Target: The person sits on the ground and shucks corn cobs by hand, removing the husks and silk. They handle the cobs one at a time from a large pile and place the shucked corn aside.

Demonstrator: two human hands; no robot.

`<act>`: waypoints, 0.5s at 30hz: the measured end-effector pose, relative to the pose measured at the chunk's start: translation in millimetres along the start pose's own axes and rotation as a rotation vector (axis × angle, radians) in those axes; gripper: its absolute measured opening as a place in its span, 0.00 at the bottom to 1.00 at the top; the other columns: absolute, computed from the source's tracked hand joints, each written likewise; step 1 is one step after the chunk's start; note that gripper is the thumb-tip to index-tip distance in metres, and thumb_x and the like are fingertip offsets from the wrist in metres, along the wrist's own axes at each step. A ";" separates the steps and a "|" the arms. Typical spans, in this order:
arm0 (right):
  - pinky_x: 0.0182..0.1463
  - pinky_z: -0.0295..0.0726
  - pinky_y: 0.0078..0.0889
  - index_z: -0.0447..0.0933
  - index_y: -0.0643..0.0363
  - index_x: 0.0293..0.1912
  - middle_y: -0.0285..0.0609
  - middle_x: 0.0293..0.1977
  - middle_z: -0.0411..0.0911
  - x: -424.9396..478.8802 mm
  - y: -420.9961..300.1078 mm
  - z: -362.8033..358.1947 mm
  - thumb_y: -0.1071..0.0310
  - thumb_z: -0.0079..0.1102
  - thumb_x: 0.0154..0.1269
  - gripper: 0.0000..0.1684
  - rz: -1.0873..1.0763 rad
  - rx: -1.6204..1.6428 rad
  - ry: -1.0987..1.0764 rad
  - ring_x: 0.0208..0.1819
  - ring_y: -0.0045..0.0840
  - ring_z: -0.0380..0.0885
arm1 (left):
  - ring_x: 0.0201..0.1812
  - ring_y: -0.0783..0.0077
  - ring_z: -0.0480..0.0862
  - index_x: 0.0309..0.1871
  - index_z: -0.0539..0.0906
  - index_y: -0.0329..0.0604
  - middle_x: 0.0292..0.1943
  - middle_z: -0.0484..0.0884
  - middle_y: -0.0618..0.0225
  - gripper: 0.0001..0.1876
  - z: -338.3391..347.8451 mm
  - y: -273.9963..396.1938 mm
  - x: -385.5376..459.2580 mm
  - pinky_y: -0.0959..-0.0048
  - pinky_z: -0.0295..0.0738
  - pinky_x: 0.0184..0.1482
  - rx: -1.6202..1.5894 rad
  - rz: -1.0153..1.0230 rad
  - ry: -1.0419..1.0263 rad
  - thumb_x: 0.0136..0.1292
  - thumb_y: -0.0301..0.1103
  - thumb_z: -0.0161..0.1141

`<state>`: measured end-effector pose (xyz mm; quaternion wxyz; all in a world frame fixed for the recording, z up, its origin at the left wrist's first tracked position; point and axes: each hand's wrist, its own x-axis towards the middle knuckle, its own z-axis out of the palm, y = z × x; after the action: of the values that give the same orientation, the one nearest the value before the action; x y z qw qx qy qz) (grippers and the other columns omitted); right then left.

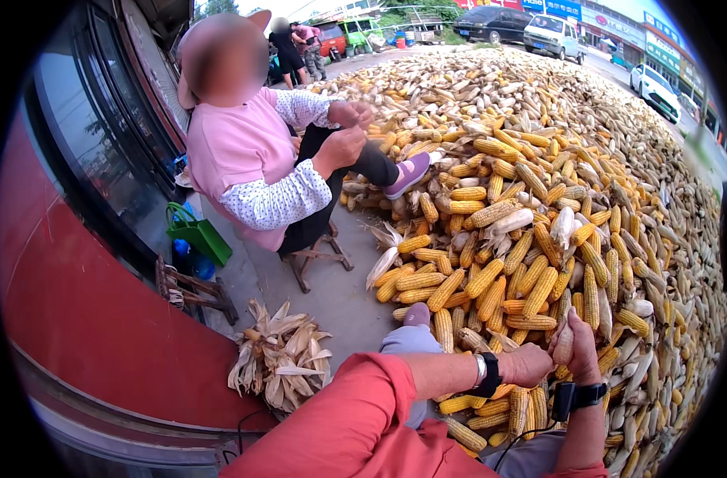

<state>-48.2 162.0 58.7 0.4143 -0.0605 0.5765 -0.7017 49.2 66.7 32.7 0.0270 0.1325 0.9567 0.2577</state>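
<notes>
An ear of corn (563, 348), pale and partly husked, is upright in my right hand (583, 349), whose fingers wrap around it. My left hand (526, 364) is closed in a fist against the ear's left side near its lower end; what lies inside the fist is hidden. Both wrists wear black bands, and the right one carries a small black box with a cable. Husked yellow cobs (539, 291) lie in a large heap in front of and under the hands. Ears still in dry husks (656, 382) are heaped to the right.
At the left a person (244, 149) in a pink top sits on a low wooden stool (321, 254), both hands raised together. A pile of dry husks (282, 358), another stool (202, 293) and a green bag (199, 236) are near the red wall (112, 322). Vehicles and more people are farther off.
</notes>
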 end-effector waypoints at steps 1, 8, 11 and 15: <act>0.16 0.71 0.29 0.66 0.57 0.23 0.40 0.13 0.68 0.4 3.7 -0.2 0.45 0.42 0.66 0.27 0.009 0.045 0.062 0.12 0.27 0.69 | 0.30 0.51 0.81 0.24 0.82 0.38 0.25 0.81 0.53 0.07 1.9 -0.5 -2.6 0.59 0.76 0.34 0.019 -0.005 -0.014 0.46 0.31 0.55; 0.16 0.72 0.26 0.66 0.54 0.22 0.37 0.13 0.68 -2.8 -14.2 -8.1 0.44 0.46 0.65 0.25 -0.109 0.303 0.158 0.13 0.24 0.69 | 0.33 0.49 0.81 0.25 0.81 0.38 0.27 0.81 0.50 0.07 3.8 -1.9 21.4 0.59 0.75 0.38 -0.211 -0.167 0.131 0.45 0.30 0.55; 0.15 0.71 0.26 0.66 0.55 0.23 0.38 0.13 0.69 -4.4 -14.7 -11.7 0.45 0.46 0.65 0.25 -0.133 0.197 0.149 0.12 0.24 0.69 | 0.33 0.49 0.81 0.25 0.80 0.37 0.27 0.80 0.50 0.07 -2.9 1.0 23.5 0.59 0.75 0.37 -0.185 -0.147 0.050 0.45 0.30 0.56; 0.14 0.70 0.25 0.67 0.58 0.22 0.40 0.12 0.69 2.3 -15.3 -15.4 0.48 0.46 0.65 0.25 -0.176 -0.126 0.113 0.11 0.25 0.70 | 0.32 0.50 0.81 0.25 0.81 0.37 0.27 0.81 0.51 0.07 -14.0 2.9 21.0 0.59 0.75 0.36 -0.127 -0.088 -0.065 0.43 0.30 0.57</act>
<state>-66.2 172.0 65.8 0.3131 -0.0971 0.6344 -0.7000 28.0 67.9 46.7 0.0779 0.0966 0.9419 0.3120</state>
